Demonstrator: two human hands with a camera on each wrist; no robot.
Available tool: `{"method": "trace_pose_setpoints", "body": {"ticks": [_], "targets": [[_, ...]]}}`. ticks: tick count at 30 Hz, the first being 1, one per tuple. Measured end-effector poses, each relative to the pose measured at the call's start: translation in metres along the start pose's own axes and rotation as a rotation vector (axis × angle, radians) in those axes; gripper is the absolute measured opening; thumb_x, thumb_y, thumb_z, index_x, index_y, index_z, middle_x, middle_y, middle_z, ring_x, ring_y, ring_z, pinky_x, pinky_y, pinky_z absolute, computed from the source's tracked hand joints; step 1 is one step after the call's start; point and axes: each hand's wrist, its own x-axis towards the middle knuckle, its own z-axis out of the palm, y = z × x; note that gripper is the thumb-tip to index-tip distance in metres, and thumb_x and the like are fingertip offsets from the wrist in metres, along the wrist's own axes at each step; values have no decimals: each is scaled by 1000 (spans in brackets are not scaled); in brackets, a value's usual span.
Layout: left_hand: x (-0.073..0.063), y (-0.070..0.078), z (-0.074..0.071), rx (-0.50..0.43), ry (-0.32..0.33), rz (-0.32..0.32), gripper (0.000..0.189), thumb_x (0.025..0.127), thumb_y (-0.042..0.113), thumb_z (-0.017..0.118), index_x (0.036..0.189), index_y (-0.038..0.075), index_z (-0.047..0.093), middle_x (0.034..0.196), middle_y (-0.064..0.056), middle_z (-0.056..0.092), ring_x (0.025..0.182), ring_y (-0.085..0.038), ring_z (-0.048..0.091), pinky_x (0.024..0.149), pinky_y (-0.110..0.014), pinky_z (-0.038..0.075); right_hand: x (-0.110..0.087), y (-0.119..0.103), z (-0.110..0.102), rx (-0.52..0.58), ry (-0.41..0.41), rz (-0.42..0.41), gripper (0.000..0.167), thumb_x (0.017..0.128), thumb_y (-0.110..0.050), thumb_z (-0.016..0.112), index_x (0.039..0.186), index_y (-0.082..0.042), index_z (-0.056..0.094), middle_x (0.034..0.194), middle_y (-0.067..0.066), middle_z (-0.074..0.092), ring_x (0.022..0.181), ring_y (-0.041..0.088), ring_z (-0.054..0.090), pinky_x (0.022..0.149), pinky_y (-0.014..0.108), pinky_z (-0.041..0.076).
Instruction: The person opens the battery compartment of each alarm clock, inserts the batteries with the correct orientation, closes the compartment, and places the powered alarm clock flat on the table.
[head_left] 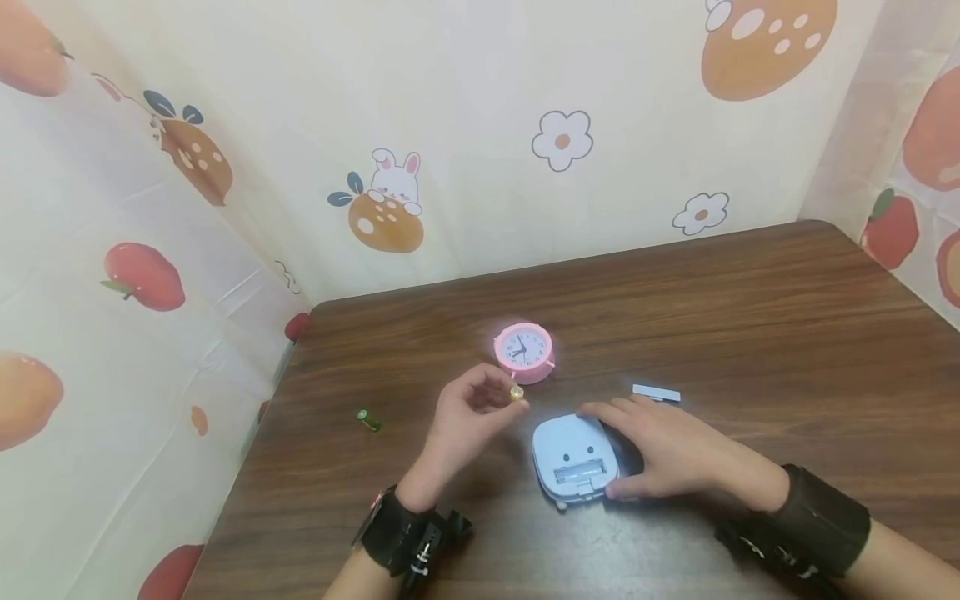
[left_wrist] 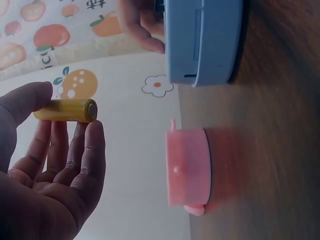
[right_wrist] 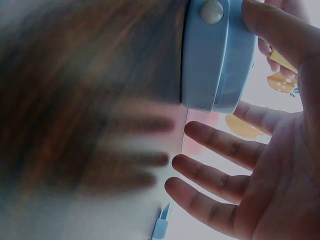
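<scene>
Left hand (head_left: 468, 417) pinches yellow battery (left_wrist: 64, 110) between thumb and fingertips, above table (head_left: 750, 325), left of blue case (head_left: 555, 442). Right hand (head_left: 667, 446) grips case's right side, thumb near, index far. Pink clock (head_left: 523, 348) beyond; green battery (head_left: 369, 420) at left; pale-blue strip (head_left: 656, 392) far of right hand.

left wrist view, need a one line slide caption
The left hand pinches a yellow battery, with a pink clock and a light-blue device on the wooden table beyond.
</scene>
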Motion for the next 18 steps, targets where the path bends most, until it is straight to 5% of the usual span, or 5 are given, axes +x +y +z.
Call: {"method": "trace_pose_setpoints", "body": {"ticks": [9,18], "targets": [[-7,2,8,21,-75,67,18,81,30,78,94,25,66,91,6,68,89,-13,63,82,-32,54,0,0,0,5,-3,4,89,69,-70,70,140,-22,47,132,-3,58,120,23,56,93,48,49],[-12,4,18,9,-113,78,17,80,29,78,92,25,66,89,7,68,88,-11,64,86,-46,53,0,-1,1,14,-8,14,88,69,-70,70,139,-23,47,132,-4,58,120,23,56,93,48,49]]}}
